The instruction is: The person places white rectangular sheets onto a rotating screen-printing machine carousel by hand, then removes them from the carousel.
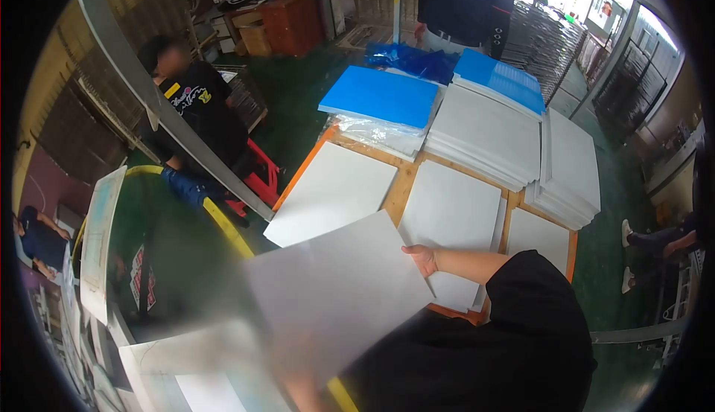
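Observation:
A large white sheet (339, 282) is held in the air at a tilt in front of me. My right hand (422, 260) is closed on its right edge, thumb on the upper face. Toward the near left edge, my left hand (296, 356) is blurred and overlaps the sheet; it appears to grip it, though its separate fingers are smeared. Beyond the sheet, a stack of white sheets (453, 222) lies on a wooden table (402, 170). Below and left, a pale panel (160, 363) with a white rectangle on it is partly blurred.
More white stacks (488, 133) and blue-topped stacks (381, 97) cover the table's far side. A grey metal post (160, 99) slants at left, near a yellow curved rail (227, 227). One person (197, 107) is at left; another (465, 2) stands behind the table.

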A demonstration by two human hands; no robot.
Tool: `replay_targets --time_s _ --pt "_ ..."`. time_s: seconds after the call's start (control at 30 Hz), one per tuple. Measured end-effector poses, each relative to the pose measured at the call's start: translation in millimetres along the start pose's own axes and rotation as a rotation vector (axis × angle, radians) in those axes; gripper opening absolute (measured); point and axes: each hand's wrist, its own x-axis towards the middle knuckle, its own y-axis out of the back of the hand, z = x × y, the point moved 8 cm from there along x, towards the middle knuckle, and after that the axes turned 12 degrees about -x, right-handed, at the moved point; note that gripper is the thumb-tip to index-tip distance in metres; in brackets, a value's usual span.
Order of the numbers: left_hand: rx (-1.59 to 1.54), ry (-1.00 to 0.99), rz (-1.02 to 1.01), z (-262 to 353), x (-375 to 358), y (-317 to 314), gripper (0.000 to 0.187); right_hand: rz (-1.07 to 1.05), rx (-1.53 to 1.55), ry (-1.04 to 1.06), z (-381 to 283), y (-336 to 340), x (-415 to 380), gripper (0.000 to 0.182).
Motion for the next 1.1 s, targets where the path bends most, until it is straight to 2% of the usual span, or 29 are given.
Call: replay_targets --time_s 0.17,0.23,0.27,0.37,0.47,0.63,0.77,0.87,0.97,1.1 --pt "0.027 -0.04 0.02 4 -9 -16 0.055 0.093 -0.023 -0.025 1 7 -4 0.081" --pt "0.014 -0.096 0.043 -4 -14 -14 0.055 0.06 -0.019 -0.006 -1 2 -4 0.08" --pt "0.012 -0.074 0.031 -8 -15 -12 0.054 0.044 -0.016 0.001 -2 -3 -5 0.079" --pt "-0.015 0.062 -0.049 -20 -16 1 0.049 0.225 -0.037 -0.077 -3 -3 -14 0.076" --pt "-0.134 0.116 -0.11 -35 -20 5 0.047 -0.024 0.019 -0.055 8 16 2 0.073" --pt "-0.367 0.124 -0.108 -57 -19 -14 0.047 0.052 -0.063 0.064 -1 7 3 0.071" --pt "-0.219 0.138 -0.056 -58 -19 -10 0.05 0.064 -0.052 0.066 0 11 3 0.074" --pt "-0.051 0.102 -0.066 -38 -17 1 0.057 0.012 0.06 -0.063 10 27 2 0.08" --pt "0.056 -0.012 0.014 -31 -13 11 0.061 -0.088 0.003 -0.024 -3 -10 -1 0.085" --pt "0.095 0.014 0.053 -37 -14 3 0.069 -0.079 0.001 0.025 -8 -16 -2 0.085"
